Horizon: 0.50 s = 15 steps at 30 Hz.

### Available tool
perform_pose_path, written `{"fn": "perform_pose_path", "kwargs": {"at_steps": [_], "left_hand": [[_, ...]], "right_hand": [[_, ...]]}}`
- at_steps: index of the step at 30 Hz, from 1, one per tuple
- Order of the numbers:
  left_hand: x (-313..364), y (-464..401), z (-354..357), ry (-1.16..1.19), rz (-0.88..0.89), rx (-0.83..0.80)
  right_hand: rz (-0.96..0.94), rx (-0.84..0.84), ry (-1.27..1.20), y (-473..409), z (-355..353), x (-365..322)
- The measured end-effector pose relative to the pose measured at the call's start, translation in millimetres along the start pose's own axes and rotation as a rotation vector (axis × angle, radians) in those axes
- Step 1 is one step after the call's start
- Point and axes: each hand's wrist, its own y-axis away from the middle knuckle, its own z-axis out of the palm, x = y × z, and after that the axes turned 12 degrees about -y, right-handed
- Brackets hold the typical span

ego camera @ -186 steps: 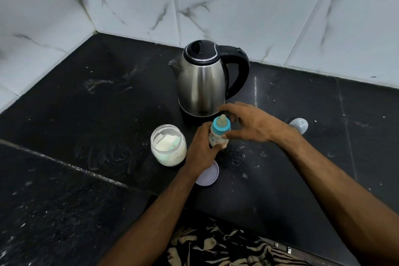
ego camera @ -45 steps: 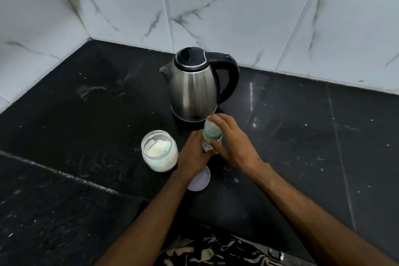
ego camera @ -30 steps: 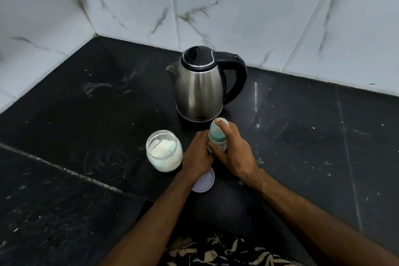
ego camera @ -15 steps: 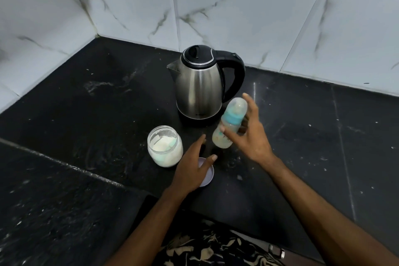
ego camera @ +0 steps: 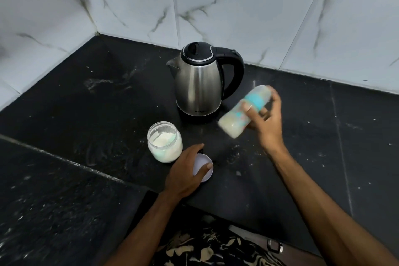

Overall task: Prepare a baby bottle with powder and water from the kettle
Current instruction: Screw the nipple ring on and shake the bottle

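Head view: nearing the finish, mixing under way.
Gripping the capped, milky baby bottle point(ego camera: 245, 114) in the right hand point(ego camera: 266, 122), fingers wrapped around its middle, beside the kettle point(ego camera: 198, 84); long axis tilted, cap up-right, base down-left. Resting the left hand point(ego camera: 186, 173), fingers loosely spread, on the lid point(ego camera: 204, 167) by the open powder jar point(ego camera: 164, 141); judging only shaking and closing the jar left.

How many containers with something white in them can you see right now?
2: the open powder jar standing on the counter left of the kettle, and the baby bottle tilted in the right hand.
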Motion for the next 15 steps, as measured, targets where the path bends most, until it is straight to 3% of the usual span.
{"fn": "perform_pose_path", "kwargs": {"at_steps": [2, 6, 7, 10, 12, 13, 15], "left_hand": [[1.0, 0.5, 0.6, -0.007, -0.008, 0.002], [0.0, -0.4, 1.8, -0.024, -0.017, 0.001], [-0.7, -0.4, 1.9, -0.027, -0.011, 0.006], [-1.0, 1.7, 3.1, -0.028, 0.006, 0.033], [-0.9, 2.7, 3.8, -0.031, 0.004, 0.042], [-0.9, 2.5, 4.2, -0.03, 0.006, 0.045], [-1.9, 1.5, 4.5, -0.029, 0.008, 0.047]], "right_hand": [[0.027, 0.1, -0.104, -0.2, -0.7, 4.3], [0.173, -0.37, 0.271, 22.5, -5.5, 15.1], [0.167, -0.374, 0.267, 21.5, -5.2, 14.4], [0.095, -0.026, -0.003, 8.4, 1.2, 7.4], [0.063, 0.083, -0.085, 5.9, -1.2, 10.1], [0.068, 0.016, -0.02, 10.2, -2.6, 11.1], [0.135, -0.277, 0.213, 22.9, -4.1, 11.0]]}}
